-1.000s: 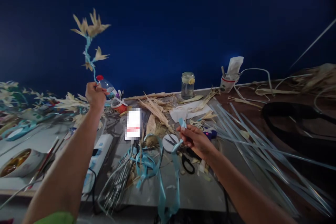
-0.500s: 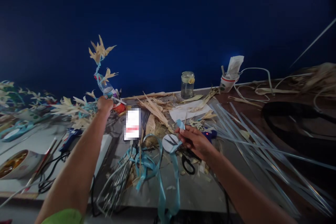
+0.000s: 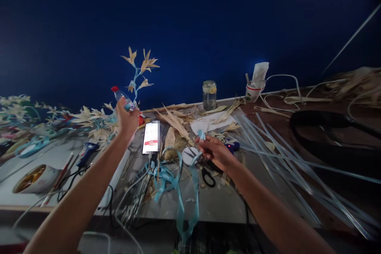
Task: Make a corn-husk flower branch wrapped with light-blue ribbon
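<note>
My left hand (image 3: 127, 118) is stretched far out, its fingers closed round the lower end of a husk flower stem (image 3: 136, 77). That stem is wound in light blue ribbon, stands upright and bears several pale, pointed blooms. Close behind the same hand is a clear plastic bottle (image 3: 122, 96) with a red cap. My right hand (image 3: 214, 151) pinches the end of a light blue ribbon (image 3: 195, 182), which loops down over the table's front edge. Beside its fingertips lies a white ribbon spool (image 3: 187, 158), with scissors (image 3: 208, 177) partly over it.
A lit phone (image 3: 151, 139) lies mid-table, with metal wires (image 3: 135, 200) in front and dry corn husks (image 3: 175, 121) behind. Clear plastic sticks (image 3: 285, 166) spread rightward. A glass jar (image 3: 209, 97) and white cup (image 3: 253, 92) stand at the back. Leftward are a bowl (image 3: 44, 184) and blue glue gun (image 3: 87, 154).
My left hand has shifted right, and the flower stem has swung right and turned, showing more blooms. My right hand keeps its pinch on the ribbon. The view has shifted slightly.
</note>
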Demonstrator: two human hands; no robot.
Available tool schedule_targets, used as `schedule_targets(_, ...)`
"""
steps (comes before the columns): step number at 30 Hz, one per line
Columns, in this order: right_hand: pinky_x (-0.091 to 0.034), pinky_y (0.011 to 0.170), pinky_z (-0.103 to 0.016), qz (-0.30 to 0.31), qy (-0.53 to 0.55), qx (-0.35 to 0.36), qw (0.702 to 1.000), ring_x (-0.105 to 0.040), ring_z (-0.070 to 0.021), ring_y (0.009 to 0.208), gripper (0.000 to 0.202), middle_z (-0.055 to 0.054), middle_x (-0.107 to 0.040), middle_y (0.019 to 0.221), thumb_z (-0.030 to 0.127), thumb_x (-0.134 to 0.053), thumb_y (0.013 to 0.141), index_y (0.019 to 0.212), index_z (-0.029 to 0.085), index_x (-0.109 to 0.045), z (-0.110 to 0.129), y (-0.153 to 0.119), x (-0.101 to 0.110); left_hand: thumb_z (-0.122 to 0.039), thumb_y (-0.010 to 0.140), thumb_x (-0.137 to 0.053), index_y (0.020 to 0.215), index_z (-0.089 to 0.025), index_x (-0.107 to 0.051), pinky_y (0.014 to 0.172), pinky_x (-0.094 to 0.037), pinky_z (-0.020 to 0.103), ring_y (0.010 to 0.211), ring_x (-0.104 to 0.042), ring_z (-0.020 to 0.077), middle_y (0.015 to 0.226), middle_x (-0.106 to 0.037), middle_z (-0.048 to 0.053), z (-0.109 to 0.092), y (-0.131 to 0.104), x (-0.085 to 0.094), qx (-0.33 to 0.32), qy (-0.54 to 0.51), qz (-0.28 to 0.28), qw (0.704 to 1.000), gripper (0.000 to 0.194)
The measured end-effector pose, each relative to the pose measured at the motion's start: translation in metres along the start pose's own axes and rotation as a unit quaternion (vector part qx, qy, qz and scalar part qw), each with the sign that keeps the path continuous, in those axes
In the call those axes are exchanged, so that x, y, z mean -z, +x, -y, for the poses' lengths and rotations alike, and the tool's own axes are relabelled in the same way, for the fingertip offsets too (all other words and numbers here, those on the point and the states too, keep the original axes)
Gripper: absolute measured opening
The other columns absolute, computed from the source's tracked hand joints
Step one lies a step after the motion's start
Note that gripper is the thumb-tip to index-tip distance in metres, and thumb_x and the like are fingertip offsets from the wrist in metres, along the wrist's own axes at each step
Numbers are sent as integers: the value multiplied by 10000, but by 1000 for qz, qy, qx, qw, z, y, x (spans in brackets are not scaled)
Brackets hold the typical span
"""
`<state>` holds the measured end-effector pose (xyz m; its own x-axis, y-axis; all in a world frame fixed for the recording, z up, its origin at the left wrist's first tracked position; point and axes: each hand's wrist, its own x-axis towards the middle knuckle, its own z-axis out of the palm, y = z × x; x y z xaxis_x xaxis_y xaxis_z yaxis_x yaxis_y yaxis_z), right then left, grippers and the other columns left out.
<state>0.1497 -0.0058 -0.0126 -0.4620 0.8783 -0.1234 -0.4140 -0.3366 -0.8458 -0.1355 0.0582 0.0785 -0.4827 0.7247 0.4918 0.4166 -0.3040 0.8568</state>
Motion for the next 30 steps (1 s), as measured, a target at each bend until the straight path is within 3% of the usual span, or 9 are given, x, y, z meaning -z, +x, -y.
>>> schedule_targets(2, -145, 402, -199, -12, 0, 1, 1000, -296, -22, 403, 328, 48, -443, 544, 408, -673, 650, 786, 132, -560, 0, 1, 1, -163, 662, -586, 1039, -229, -525, 447, -415, 180, 537, -547, 51, 1084, -537, 62, -20, -18, -8, -11, 9, 18, 1000, 388)
schedule_targets(4, -145, 404, -199, -17, -2, 2, 1000, -291, -24, 407, 334, 51, -441, 540, 413, -675, 645, 784, 134, -556, -1, 2, 2, -224, 717, -548, 894, -172, -587, 447, -412, 183, 489, -522, 56, 847, -590, 36, -40, -37, -17, 13, 1, 104, 994, 188)
schedule_targets(8, -162, 419, -204, 2, -9, 21, 1000, -308, -32, 425, 317, 47, -455, 565, 406, -654, 674, 810, 137, -555, -1, 2, 6, -246, 753, -543, 834, -140, -598, 478, -402, 187, 466, -489, 53, 669, -570, 4, -72, -84, -35, 46, -69, 227, 970, 144)
schedule_targets(11, -188, 431, -202, 24, -9, 43, 999, -328, -39, 441, 305, 46, -462, 576, 396, -646, 687, 836, 144, -559, -2, 0, 6, -281, 761, -562, 840, -145, -586, 471, -368, 182, 463, -463, 50, 610, -527, -17, -79, -129, -45, 100, -173, 229, 953, 159)
schedule_targets(16, -239, 435, -206, 25, -14, 51, 998, -372, -54, 437, 368, 45, -498, 590, 448, -631, 682, 894, 159, -549, -5, -1, 4, -324, 747, -595, 834, -147, -550, 426, -280, 159, 425, -375, 31, 535, -456, -53, -58, -189, -69, 209, -261, 166, 928, 203)
schedule_targets(22, -326, 466, -244, -27, -16, 144, 989, -455, -90, 451, 397, 6, -560, 651, 520, -499, 771, 937, 165, -557, -7, 5, 9, -269, 701, -633, 875, -154, -566, 531, -389, 161, 555, -474, 46, 674, -522, -35, -38, -199, -108, 197, -216, 22, 956, 219)
schedule_targets(25, -320, 446, -241, -27, -47, 160, 986, -449, -89, 444, 322, 4, -563, 655, 439, -502, 778, 937, 166, -569, -4, 6, 11, -379, 751, -575, 895, -154, -597, 514, -413, 199, 537, -502, 78, 653, -554, -18, -30, -193, -116, 215, -236, 135, 938, 268)
schedule_targets(28, -327, 434, -226, -49, -87, 153, 983, -441, -87, 431, 332, 37, -541, 608, 294, -546, 719, 1026, 169, -532, -3, 8, 11, -419, 734, -598, 918, -156, -631, 632, -458, 215, 732, -589, 122, 876, -645, 42, -17, -187, -116, 201, -253, 167, 932, 323)
schedule_targets(30, -335, 423, -224, -57, -120, 143, 981, -432, -90, 416, 443, 53, -526, 587, 224, -534, 690, 1125, 164, -477, -4, 10, 11, -453, 716, -608, 922, -149, -637, 585, -460, 223, 684, -595, 129, 881, -657, 58, -8, -185, -114, 230, -244, 200, 921, 369)
